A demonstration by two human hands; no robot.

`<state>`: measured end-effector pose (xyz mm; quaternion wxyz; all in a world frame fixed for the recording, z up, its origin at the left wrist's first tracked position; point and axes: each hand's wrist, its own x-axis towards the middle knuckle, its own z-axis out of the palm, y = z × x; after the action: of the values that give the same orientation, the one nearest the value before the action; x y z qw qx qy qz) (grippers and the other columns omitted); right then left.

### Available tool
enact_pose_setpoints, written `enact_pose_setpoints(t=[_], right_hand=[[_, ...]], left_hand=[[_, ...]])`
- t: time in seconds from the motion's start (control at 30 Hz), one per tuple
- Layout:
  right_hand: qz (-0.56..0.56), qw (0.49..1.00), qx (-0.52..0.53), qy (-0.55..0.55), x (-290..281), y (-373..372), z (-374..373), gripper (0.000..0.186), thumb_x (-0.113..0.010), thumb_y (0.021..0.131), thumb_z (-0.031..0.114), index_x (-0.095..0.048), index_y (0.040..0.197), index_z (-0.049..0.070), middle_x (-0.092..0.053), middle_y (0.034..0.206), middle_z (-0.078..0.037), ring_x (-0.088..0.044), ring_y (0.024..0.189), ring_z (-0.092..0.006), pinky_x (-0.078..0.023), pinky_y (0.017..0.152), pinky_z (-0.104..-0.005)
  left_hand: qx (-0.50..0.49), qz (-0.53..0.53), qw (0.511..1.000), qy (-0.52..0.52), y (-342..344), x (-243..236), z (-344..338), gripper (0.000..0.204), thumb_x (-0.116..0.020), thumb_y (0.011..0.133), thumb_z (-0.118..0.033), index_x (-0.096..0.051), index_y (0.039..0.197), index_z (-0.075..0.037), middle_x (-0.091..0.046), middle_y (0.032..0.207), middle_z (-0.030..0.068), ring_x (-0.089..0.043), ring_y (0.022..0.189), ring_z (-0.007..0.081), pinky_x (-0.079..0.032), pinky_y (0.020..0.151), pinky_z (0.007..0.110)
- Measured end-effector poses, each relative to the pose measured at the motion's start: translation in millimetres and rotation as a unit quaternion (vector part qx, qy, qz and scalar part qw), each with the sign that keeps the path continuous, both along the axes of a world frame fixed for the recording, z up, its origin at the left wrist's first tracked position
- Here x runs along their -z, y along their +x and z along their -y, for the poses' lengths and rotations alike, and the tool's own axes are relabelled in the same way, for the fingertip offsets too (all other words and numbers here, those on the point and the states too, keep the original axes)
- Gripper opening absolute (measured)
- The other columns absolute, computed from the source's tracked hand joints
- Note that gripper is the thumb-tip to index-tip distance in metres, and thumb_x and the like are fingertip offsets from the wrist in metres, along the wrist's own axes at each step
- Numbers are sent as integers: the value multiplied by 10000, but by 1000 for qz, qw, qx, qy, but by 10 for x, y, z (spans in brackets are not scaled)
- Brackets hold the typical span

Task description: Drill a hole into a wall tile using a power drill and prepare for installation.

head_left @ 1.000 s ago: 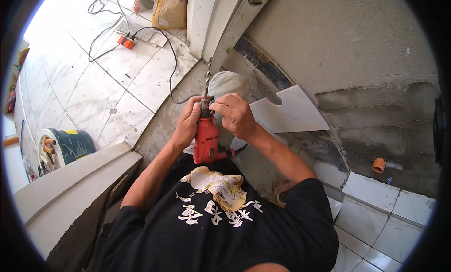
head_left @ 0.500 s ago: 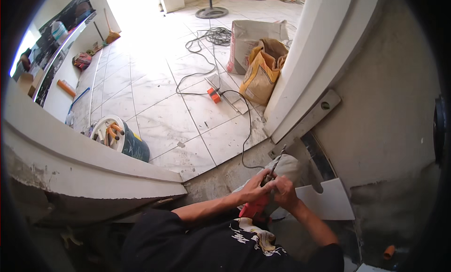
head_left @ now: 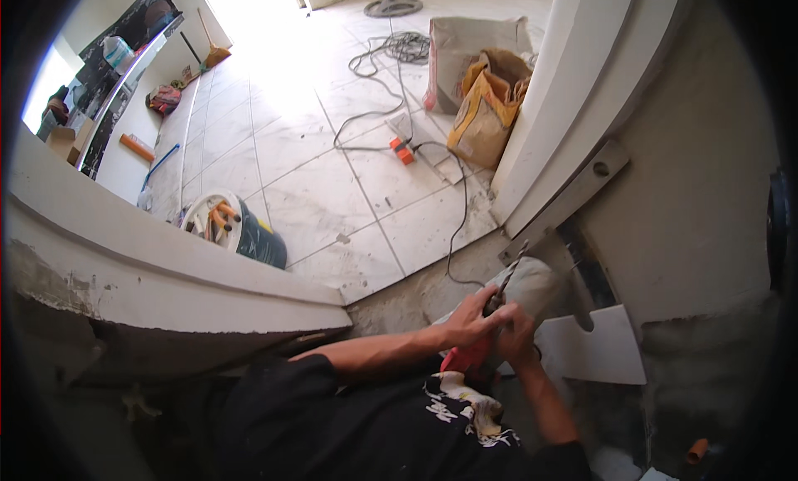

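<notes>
We see the red drill [head_left: 467, 356] lying behind the fingers, its bit [head_left: 513, 267] pointing forward-right past them, left hand [head_left: 469, 319] holding around the chuck [head_left: 494, 304], right hand [head_left: 519, 335] folded just beside, its grip unclear.

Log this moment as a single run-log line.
left grip: around front of red drill | right grip: at chuck, hold unclear | drill bit: exposed, pointing ahead | notched tile: right of drill
</notes>
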<state>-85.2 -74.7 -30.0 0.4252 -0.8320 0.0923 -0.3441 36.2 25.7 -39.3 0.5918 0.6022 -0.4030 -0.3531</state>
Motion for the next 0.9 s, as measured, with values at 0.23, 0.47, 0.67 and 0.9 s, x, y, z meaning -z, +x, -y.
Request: enact_pose_setpoints(t=[0.23,0.47,0.67,0.9], right_hand=[[-22,994,94,46,-190,-30,-231,112,-499,968,47,-537,864,27,-592,747,-167,-623,678,-375,-488,632,-435],[-24,964,236,119,-262,10,-425,191,-509,1023,141,-559,891,12,-585,764,-198,-602,691,-293,-477,651,-407],[23,947,123,297,-96,-107,-126,216,-490,1066,211,-573,920,76,-475,764,94,-432,648,-55,-391,587,-230],[-36,982,118,143,-329,-231,46,210,-482,1071,213,-569,952,63,-543,700,5,-475,609,-77,-399,548,-251]], left_hand=[[-11,-19,1000,-13,-113,-126,17,504,-632,949,-519,-547,1048,-32,-556,795,57,-506,775,122,-462,685,318],[-5,-60,998,20,-200,-102,77,405,-575,1002,-430,-567,1037,-26,-577,837,62,-520,831,129,-476,739,328],[70,-168,983,-37,-126,-91,69,454,-627,996,-219,-490,1385,-29,-592,1181,66,-558,1053,135,-464,926,295],[-12,-261,965,5,-20,-51,8,508,-685,968,-166,-478,1415,-45,-639,1019,47,-679,908,149,-555,795,284]])
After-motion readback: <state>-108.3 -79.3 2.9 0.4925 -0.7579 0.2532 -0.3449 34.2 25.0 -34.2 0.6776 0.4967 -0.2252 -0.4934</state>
